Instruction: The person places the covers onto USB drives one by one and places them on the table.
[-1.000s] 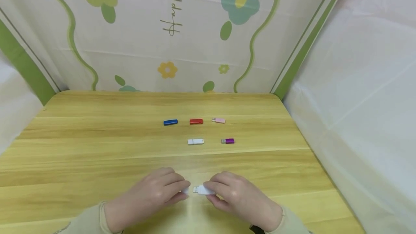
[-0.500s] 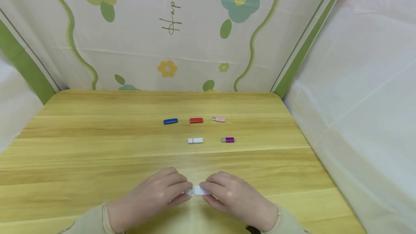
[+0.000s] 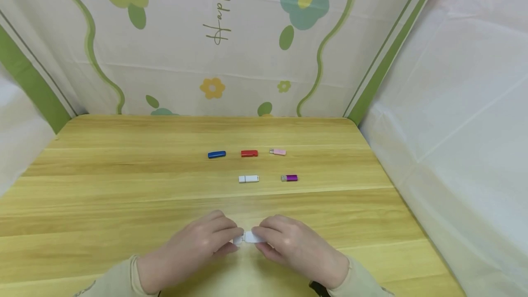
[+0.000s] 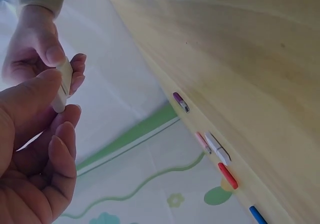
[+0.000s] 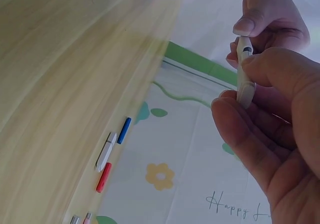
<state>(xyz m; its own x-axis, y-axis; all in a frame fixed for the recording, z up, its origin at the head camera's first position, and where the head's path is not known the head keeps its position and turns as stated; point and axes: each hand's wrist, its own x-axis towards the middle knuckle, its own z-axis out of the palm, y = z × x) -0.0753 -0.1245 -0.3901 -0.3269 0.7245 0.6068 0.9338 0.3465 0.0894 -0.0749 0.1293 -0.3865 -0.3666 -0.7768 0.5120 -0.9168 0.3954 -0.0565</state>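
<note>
Thumb and fingers of my right hand [image 3: 294,244] pinch the white body of a USB stick [image 3: 254,237], low over the near side of the table. My left hand [image 3: 194,244] pinches its small white cap [image 3: 237,240], end to end with the body. A narrow bit of the plug shows between cap and body. In the left wrist view the cap [image 4: 59,104] sticks out between thumb and fingertips. From the right wrist, the stick's body [image 5: 246,91] shows with a dark spot near the cap end; fingers hide part of it.
Beyond the hands lies a second white USB stick [image 3: 249,179], capped, beside a purple one [image 3: 289,178]. Farther back are blue [image 3: 216,154], red [image 3: 249,153] and pink [image 3: 278,152] sticks in a row. A flowered cloth [image 3: 251,58] hangs behind the wooden table [image 3: 123,187].
Both hands have come closer together, and the cap has moved right to the plug of the stick. Most of the plug that showed one second ago is now covered. The other sticks stay put.
</note>
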